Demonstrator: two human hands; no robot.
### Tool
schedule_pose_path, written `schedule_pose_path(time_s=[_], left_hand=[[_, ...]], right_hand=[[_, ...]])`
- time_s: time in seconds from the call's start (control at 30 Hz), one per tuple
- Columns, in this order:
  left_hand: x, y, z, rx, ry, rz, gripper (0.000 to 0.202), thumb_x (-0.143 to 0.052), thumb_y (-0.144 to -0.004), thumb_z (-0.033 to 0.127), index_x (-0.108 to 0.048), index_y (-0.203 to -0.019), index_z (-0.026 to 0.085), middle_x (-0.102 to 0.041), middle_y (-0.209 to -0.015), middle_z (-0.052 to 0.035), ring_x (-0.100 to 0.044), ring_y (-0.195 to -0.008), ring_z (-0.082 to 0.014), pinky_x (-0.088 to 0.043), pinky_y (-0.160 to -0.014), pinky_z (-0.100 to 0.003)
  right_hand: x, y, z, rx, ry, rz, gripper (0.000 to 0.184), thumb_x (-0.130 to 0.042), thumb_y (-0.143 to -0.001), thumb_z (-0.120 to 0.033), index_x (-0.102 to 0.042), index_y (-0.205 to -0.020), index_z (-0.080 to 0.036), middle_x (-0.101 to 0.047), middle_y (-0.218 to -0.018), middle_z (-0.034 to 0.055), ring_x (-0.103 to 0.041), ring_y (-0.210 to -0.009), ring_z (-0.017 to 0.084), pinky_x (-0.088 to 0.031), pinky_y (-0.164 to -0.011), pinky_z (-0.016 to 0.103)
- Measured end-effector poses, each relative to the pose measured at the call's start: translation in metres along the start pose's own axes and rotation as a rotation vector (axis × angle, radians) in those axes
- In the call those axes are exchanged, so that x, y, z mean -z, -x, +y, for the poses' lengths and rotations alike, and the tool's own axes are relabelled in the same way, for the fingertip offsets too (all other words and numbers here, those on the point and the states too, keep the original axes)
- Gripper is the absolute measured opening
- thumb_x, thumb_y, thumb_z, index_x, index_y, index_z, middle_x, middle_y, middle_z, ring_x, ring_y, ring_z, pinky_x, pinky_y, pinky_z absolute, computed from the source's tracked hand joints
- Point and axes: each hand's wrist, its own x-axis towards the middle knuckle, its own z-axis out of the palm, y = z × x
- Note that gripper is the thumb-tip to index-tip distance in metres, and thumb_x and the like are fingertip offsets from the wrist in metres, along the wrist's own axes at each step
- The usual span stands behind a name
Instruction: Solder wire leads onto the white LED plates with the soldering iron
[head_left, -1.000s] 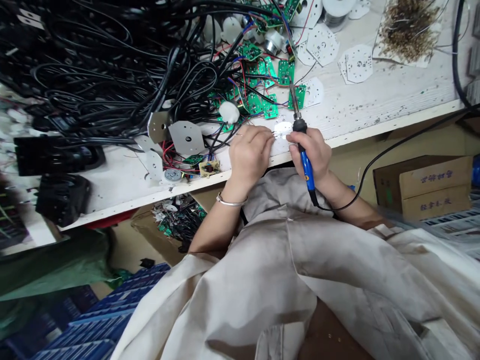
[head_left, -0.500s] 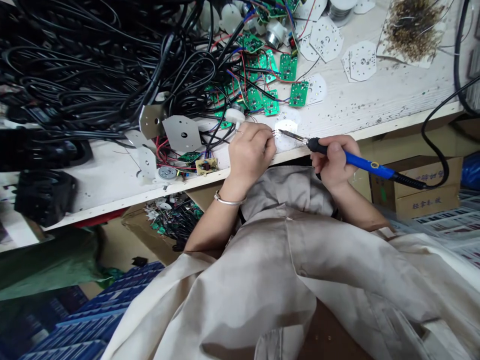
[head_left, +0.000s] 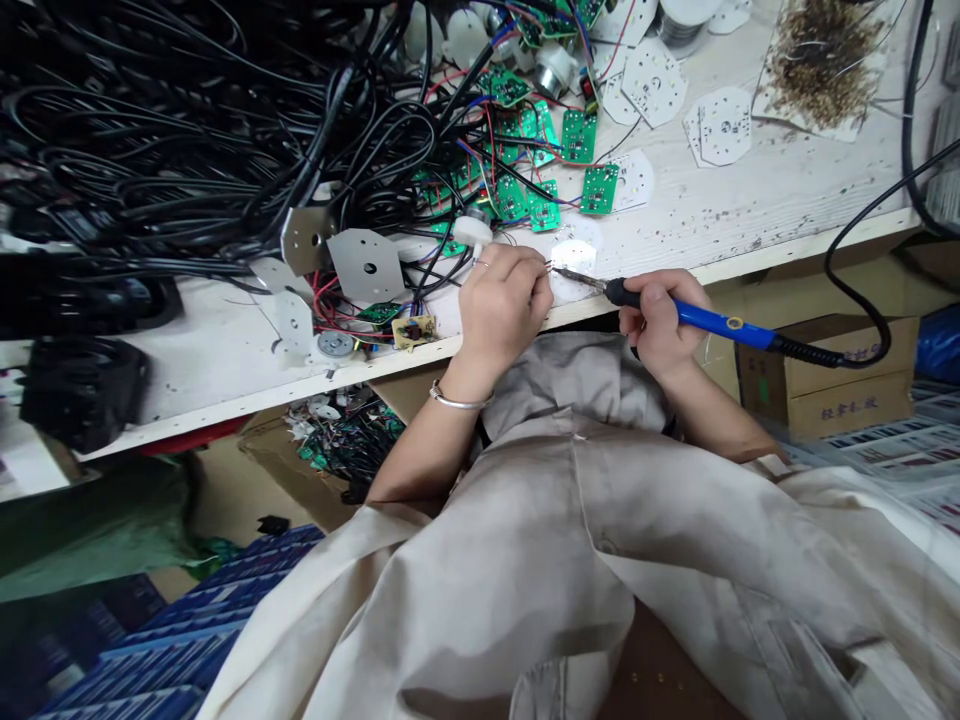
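A blue soldering iron [head_left: 709, 318] is gripped like a pen in my right hand [head_left: 664, 325], its fingers closed round the black front grip. Its tip points left and meets the left part of a round white circuit board [head_left: 576, 262] near the table's front edge. On the board's left side, my left hand [head_left: 504, 300] is closed in a pinch. Thin wire ends [head_left: 549, 266] stick out from its fingertips towards the iron's tip. A white plastic knob-like part [head_left: 472, 233] lies just behind my left hand.
Black cables [head_left: 225, 150] heap up on the left of the table. Several green circuit boards [head_left: 598, 190] with wires lie behind my hands. Farther right are white discs [head_left: 726, 125], a solder spool [head_left: 682, 20] and a stained pad [head_left: 821, 65]. The iron's cord [head_left: 862, 225] loops at right.
The soldering iron and my right hand have shifted slightly left and its tip sits a little lower on the board. My left hand has stayed almost still.
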Motion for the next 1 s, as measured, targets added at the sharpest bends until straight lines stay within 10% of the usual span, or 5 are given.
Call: schedule_pose_path(time_s=[1.0], left_hand=[[0.0005,-0.0002,0.0012,-0.023,-0.078,0.026,0.016,-0.052,-0.098,0.021,-0.066,-0.091,0.02,-0.076,-0.098,-0.0049,-0.068,-0.094,-0.0186,-0.053,-0.086,-0.035]], right_hand=[[-0.0073,-0.0069,-0.0011,0.007,-0.185,0.189,0.032,-0.056,-0.096,-0.058,-0.062,-0.087,-0.028,-0.042,-0.046,-0.0126,-0.041,-0.029,0.005,-0.025,-0.029,0.019]])
